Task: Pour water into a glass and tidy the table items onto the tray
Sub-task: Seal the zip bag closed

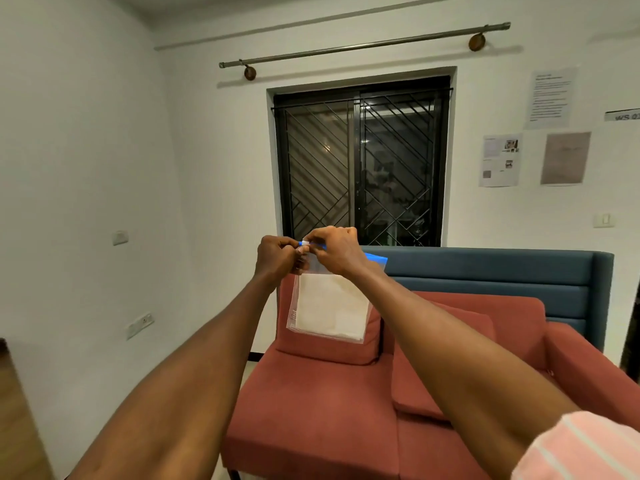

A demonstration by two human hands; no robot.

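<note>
A clear zip bag [329,306] with a blue top strip hangs in the air in front of me, a folded white cloth or paper inside it. My left hand [277,256] pinches the bag's top left corner. My right hand [337,249] pinches the small white slider on the blue strip, right beside the left hand. Both arms are stretched out at chest height. No glass, water, tray or table shows in the head view.
A red sofa [311,410] with cushions stands below and behind the bag, a blue sofa back [485,271] behind it. A barred dark window [360,164] fills the far wall. A wooden edge [14,410] shows at the lower left.
</note>
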